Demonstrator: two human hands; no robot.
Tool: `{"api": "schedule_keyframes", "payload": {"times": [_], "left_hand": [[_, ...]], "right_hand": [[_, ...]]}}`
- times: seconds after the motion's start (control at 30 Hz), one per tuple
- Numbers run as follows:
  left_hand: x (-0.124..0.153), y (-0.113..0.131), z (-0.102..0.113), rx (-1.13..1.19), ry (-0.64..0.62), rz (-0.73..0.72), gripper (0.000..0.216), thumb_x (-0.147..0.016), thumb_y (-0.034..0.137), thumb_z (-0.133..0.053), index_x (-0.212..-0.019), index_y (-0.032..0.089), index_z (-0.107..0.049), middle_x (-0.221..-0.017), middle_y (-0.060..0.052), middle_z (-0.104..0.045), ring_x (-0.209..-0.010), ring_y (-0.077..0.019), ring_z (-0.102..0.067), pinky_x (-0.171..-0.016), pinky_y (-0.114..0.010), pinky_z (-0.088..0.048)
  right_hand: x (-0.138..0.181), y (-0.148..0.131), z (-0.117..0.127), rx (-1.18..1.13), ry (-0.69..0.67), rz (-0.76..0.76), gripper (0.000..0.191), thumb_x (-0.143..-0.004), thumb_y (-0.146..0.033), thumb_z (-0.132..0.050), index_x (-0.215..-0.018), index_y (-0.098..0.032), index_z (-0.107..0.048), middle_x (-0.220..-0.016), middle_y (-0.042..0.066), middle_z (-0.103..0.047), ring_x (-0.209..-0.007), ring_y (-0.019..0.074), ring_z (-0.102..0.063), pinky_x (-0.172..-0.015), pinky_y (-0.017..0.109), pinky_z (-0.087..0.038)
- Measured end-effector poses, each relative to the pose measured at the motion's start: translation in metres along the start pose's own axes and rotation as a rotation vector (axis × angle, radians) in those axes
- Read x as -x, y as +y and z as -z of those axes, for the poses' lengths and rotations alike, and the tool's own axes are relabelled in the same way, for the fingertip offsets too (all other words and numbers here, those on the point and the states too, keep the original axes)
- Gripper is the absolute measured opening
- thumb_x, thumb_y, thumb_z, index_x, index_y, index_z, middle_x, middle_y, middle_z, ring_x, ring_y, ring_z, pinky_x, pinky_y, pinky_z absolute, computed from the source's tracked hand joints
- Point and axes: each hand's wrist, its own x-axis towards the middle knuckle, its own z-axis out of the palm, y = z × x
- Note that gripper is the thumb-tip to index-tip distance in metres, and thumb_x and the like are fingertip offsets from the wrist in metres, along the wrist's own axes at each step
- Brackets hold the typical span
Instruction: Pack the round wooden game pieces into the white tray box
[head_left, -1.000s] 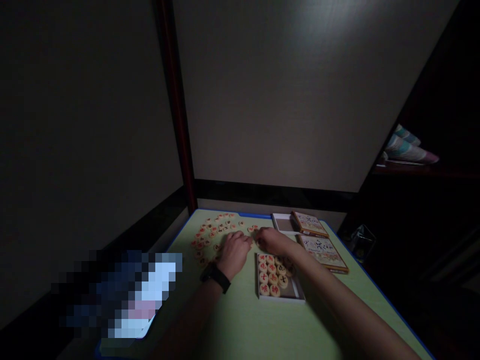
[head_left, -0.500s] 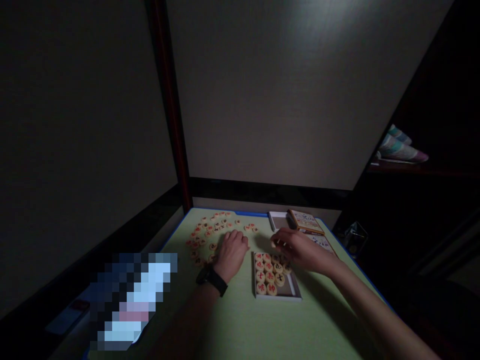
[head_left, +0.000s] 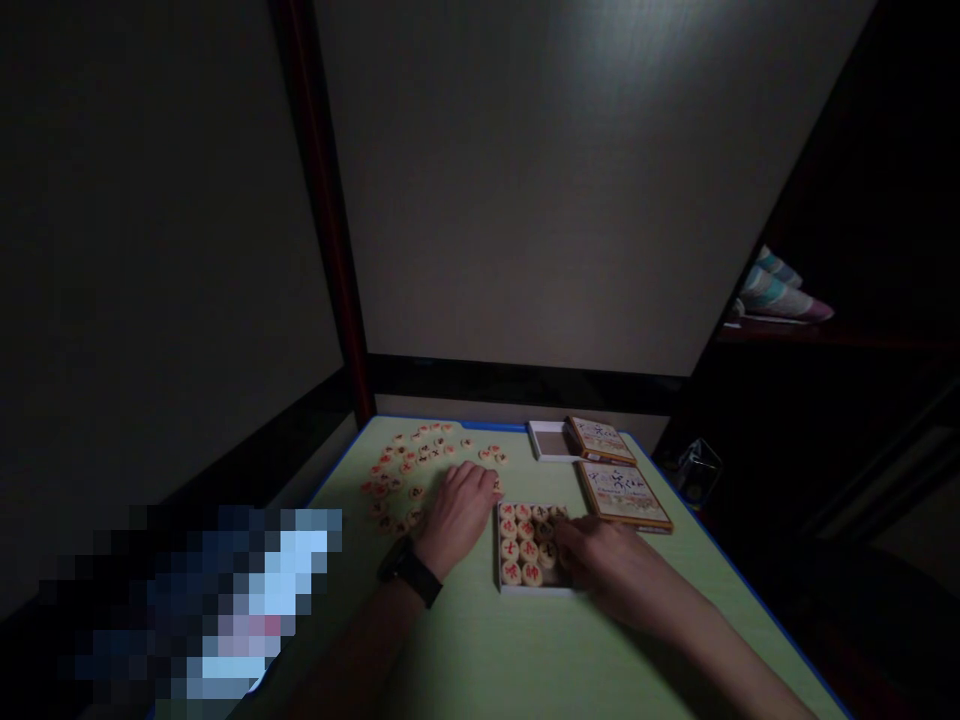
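A shallow white box tray [head_left: 536, 590] holds rows of round wooden Chinese chess pieces [head_left: 528, 553] with red and black characters. Over the tray's right side is my right hand [head_left: 604, 560], its fingers pinched and lowered onto a piece that they mostly hide. My left hand [head_left: 459, 508], with a dark watch at the wrist, rests on the table left of the tray. Its fingers are curled, and a chess piece [head_left: 497, 485] shows at the fingertips. Beyond and left of that hand lie several loose chess pieces [head_left: 407, 463].
Two printed box lids [head_left: 626, 493] lie at the right of the green table [head_left: 480, 650]. A second white tray [head_left: 551, 441] sits by the back edge. A pixelated bright patch [head_left: 277, 600] covers the lower left. Walls stand behind the table.
My right hand has come down and nearer from above the tray's far edge, into its right side. My left hand stays by the loose pieces, and a piece now shows at its fingertips.
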Motion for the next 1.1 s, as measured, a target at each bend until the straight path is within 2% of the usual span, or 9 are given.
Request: {"api": "schedule_keyframes", "payload": {"times": [0.13, 0.4, 0.5, 0.6, 0.87, 1.1], "left_hand": [[0.001, 0.002, 0.003, 0.006, 0.004, 0.003, 0.009, -0.096, 0.023, -0.057, -0.103, 0.018, -0.06, -0.102, -0.006, -0.066, -0.101, -0.0236, -0.057, -0.09, -0.038, -0.044], [0.002, 0.002, 0.003, 0.046, 0.039, -0.014, 0.008, -0.098, 0.023, -0.054, -0.102, 0.019, -0.06, -0.101, -0.006, -0.066, -0.099, -0.0233, -0.058, -0.09, -0.038, -0.044], [0.003, 0.002, 0.001, 0.053, 0.052, -0.025, 0.015, -0.097, 0.024, -0.055, -0.111, 0.019, -0.059, -0.104, -0.007, -0.066, -0.101, -0.0236, -0.058, -0.091, -0.038, -0.044], [0.004, 0.003, -0.001, 0.082, 0.09, -0.055, 0.021, -0.097, 0.027, -0.057, -0.117, 0.02, -0.059, -0.107, -0.006, -0.066, -0.104, -0.0236, -0.057, -0.093, -0.039, -0.044], [0.007, 0.008, 0.004, 0.126, 0.132, -0.101, 0.017, -0.096, 0.036, -0.058, -0.099, 0.02, -0.063, -0.097, -0.005, -0.066, -0.098, -0.0224, -0.058, -0.088, -0.037, -0.046], [0.008, 0.011, 0.005, 0.131, 0.134, -0.1, 0.022, -0.092, 0.04, -0.063, -0.095, 0.019, -0.062, -0.092, -0.005, -0.067, -0.095, -0.0228, -0.06, -0.087, -0.036, -0.045]], "right_hand": [[-0.003, -0.004, -0.003, 0.012, -0.016, -0.023, 0.027, -0.083, 0.001, -0.049, -0.094, -0.017, -0.067, -0.086, 0.01, -0.071, -0.075, 0.0184, -0.066, -0.063, 0.026, -0.04], [0.002, 0.0, 0.002, -0.097, -0.008, -0.069, 0.028, -0.082, -0.002, -0.049, -0.098, -0.016, -0.067, -0.098, 0.012, -0.071, -0.082, 0.0185, -0.067, -0.068, 0.026, -0.043], [0.003, 0.001, 0.001, -0.093, -0.006, -0.084, 0.032, -0.078, -0.001, -0.051, -0.102, -0.016, -0.065, -0.098, 0.012, -0.071, -0.083, 0.0195, -0.067, -0.067, 0.026, -0.042], [0.001, 0.0, -0.004, -0.089, 0.011, -0.063, 0.032, -0.081, 0.0, -0.049, -0.103, -0.016, -0.065, -0.098, 0.012, -0.071, -0.081, 0.0191, -0.066, -0.066, 0.026, -0.04], [-0.007, 0.002, -0.019, -0.04, 0.022, -0.058, 0.027, -0.086, -0.002, -0.049, -0.101, -0.017, -0.065, -0.092, 0.009, -0.07, -0.079, 0.0179, -0.065, -0.065, 0.026, -0.036], [0.0, 0.005, -0.007, -0.15, 0.045, -0.052, 0.018, -0.08, -0.003, -0.053, -0.088, -0.017, -0.062, -0.086, 0.006, -0.068, -0.072, 0.0167, -0.061, -0.061, 0.025, -0.035]]}}
